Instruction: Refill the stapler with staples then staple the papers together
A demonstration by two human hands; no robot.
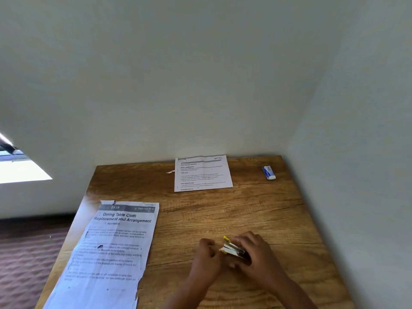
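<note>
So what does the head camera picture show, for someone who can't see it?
Two hands, left and right, hold a yellow stapler on a wooden table. Two papers, near and far, lie apart; a small blue box sits behind.

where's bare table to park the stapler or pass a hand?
Free: the wood between the far paper and the hands; the strip between that paper and the blue box; the right edge of the table. Crowded: the near left, under the large paper, and the near middle, where left hand and right hand work the stapler.

Two printed papers, one stapler, one staple box, two hands.
</note>
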